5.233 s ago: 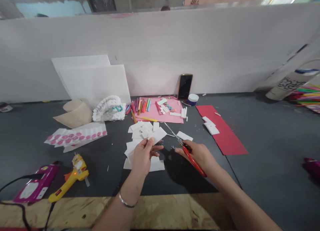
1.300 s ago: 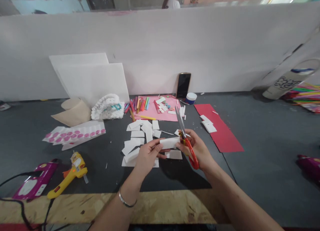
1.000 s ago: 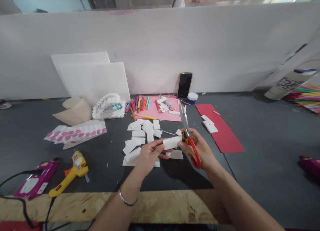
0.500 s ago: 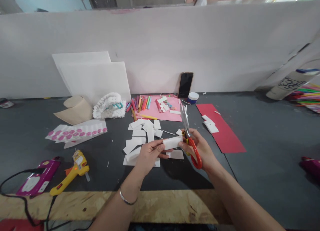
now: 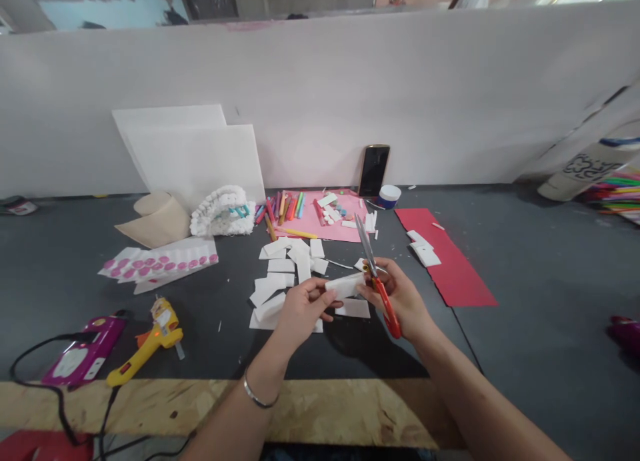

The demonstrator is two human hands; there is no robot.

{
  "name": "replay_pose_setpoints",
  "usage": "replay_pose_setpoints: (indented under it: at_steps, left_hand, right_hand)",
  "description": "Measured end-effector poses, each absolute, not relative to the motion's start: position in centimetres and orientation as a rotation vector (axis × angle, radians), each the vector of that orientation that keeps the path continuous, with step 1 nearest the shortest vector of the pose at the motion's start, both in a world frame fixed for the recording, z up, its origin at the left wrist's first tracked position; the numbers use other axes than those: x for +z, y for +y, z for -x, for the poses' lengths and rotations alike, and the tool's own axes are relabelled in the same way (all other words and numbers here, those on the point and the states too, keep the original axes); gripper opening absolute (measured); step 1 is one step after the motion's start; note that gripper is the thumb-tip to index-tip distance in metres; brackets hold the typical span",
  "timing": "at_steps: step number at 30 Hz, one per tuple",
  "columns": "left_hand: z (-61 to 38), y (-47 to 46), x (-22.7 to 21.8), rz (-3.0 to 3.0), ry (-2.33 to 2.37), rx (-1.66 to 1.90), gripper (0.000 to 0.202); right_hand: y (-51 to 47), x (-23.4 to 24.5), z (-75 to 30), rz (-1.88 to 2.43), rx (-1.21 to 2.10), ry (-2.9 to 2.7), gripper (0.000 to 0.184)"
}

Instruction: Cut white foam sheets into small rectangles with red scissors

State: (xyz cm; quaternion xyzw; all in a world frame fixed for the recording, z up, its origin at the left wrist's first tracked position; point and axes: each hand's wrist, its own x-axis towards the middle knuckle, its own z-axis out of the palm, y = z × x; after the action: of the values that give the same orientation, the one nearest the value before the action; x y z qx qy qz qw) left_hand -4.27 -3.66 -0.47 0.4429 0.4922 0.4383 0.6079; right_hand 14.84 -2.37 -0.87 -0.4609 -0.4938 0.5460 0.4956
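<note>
Head view: left hand (image 5: 303,308) fingers pinching white foam strip (image 5: 345,285), held above loose foam pieces (image 5: 283,264); right hand (image 5: 400,300) fingers closed on red-handled scissors (image 5: 386,308), blades up. Risk: strip slipping, blades nicking left fingers.

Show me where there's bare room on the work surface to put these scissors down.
The widest patch is the dark work surface right of the red card strip. A smaller one lies between the yellow hot glue gun and the white foam rectangles. It's crowded around those rectangles and on the pink sheet with its crayons.
</note>
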Motion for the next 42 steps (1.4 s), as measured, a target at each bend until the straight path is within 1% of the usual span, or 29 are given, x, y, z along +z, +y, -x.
replay_pose_setpoints:
  at_steps: [6, 10, 13, 16, 19, 24, 38, 42]
  left_hand:
    - [4.5, -3.4, -0.5, -0.993, 1.179, 1.079, 0.039]
    - [4.9, -2.9, -0.4, -0.844, 1.193, 1.217, 0.042]
    - [5.2, -2.6, -0.2, -0.704, 1.154, 1.323, 0.044]
    - [5.5, -2.5, -0.1, -0.629, 1.135, 1.367, 0.044]
    - [5.5, -2.4, -0.1, -0.610, 1.144, 1.376, 0.045]
    - [5.4, -2.5, 0.0, -0.662, 1.166, 1.364, 0.044]
    - [5.3, -2.5, -0.3, -0.736, 1.179, 1.385, 0.043]
    - [5.3, -2.6, -0.2, -0.742, 1.209, 1.377, 0.043]
  right_hand:
    - [-2.0, -1.6, -15.0, 1.092, 1.289, -1.195, 0.051]
    - [-1.9, -1.8, -15.6, 1.113, 1.206, -1.227, 0.046]
    - [-2.1, -1.6, -16.2, 1.131, 1.191, -1.352, 0.041]
    - [-2.5, -1.1, -16.6, 1.126, 1.213, -1.555, 0.042]
    - [-2.8, -0.5, -16.8, 1.179, 1.211, -1.714, 0.043]
    - [-2.9, 0.3, -16.5, 1.233, 1.219, -1.823, 0.044]
    - [-3.0, 0.3, -16.5, 1.306, 1.189, -1.824, 0.041]
    - [-3.0, 0.5, -16.5, 1.333, 1.154, -1.853, 0.037]
